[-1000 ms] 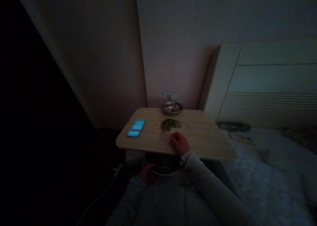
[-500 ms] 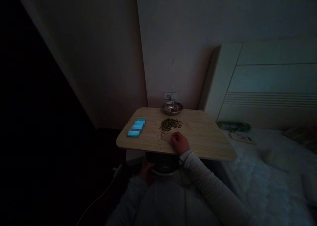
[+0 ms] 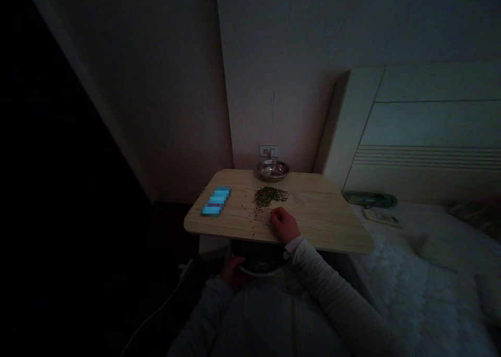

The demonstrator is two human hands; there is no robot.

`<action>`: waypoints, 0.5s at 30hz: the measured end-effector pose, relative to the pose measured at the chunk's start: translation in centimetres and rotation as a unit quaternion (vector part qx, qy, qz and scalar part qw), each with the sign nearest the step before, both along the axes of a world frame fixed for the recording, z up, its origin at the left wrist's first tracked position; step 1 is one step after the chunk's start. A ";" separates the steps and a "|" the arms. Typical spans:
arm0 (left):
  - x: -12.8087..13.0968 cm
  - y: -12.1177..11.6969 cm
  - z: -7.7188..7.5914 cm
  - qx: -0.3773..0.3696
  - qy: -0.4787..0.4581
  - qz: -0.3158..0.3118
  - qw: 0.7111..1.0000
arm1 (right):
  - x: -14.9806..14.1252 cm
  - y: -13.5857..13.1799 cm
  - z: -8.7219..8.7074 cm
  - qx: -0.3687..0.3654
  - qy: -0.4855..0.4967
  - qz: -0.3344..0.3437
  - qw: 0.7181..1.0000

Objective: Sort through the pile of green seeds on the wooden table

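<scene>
On the light wooden table [image 3: 324, 211] lies a loose heap of small dark green beans or seeds [image 3: 269, 194], with stray ones scattered toward the near edge. My right hand [image 3: 285, 225] rests just in front of the heap, its fingers curled and pinched together; whatever is between them is too small to make out. Below the table's near edge, my left hand [image 3: 235, 273] grips the rim of a dark bowl [image 3: 260, 263] with a pale rim, held at my lap. The bowl's inside is too dim to read.
A shiny metal bowl [image 3: 273, 171] stands at the table's back edge, below a wall socket [image 3: 269, 151]. A phone with a lit, blurred screen [image 3: 216, 201] lies at the left. To the right is a bed [image 3: 410, 289] with a green bottle-like item [image 3: 370, 199] on it.
Hardly anything differs. My right hand's fingers have shifted very slightly on the table; my left hand stays on the bowl.
</scene>
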State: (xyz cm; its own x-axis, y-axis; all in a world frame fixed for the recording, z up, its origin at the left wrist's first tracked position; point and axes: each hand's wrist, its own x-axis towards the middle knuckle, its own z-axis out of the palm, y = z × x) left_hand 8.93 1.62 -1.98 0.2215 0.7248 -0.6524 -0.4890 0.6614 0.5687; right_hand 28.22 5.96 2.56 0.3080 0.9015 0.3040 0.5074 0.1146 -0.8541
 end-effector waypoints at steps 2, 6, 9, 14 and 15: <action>0.1 0.0 0.0 0.000 0.003 0.010 1.000 | 0.1 0.0 -0.1 -0.008 -0.005 0.013 1.000; 0.1 0.1 -0.3 0.021 -0.019 0.009 1.000 | 0.1 0.0 0.0 -0.010 0.007 0.024 1.000; 0.0 0.1 -0.5 0.024 -0.022 0.000 0.999 | -0.1 0.1 0.0 -0.006 0.028 0.038 0.999; -0.1 0.2 -1.0 0.026 -0.003 0.007 1.000 | -0.3 0.2 0.1 -0.014 0.024 0.076 0.997; -0.1 0.3 -1.2 0.027 -0.005 0.005 1.000 | -0.3 0.2 0.1 -0.015 0.016 0.078 0.997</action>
State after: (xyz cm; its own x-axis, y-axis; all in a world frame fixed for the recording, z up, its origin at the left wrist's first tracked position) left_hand 8.79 1.90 -3.15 0.2200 0.7608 -0.6105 -0.5017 0.6250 0.5981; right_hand 27.89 6.14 2.63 0.1733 0.9478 0.2676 0.4576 0.1631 -0.8741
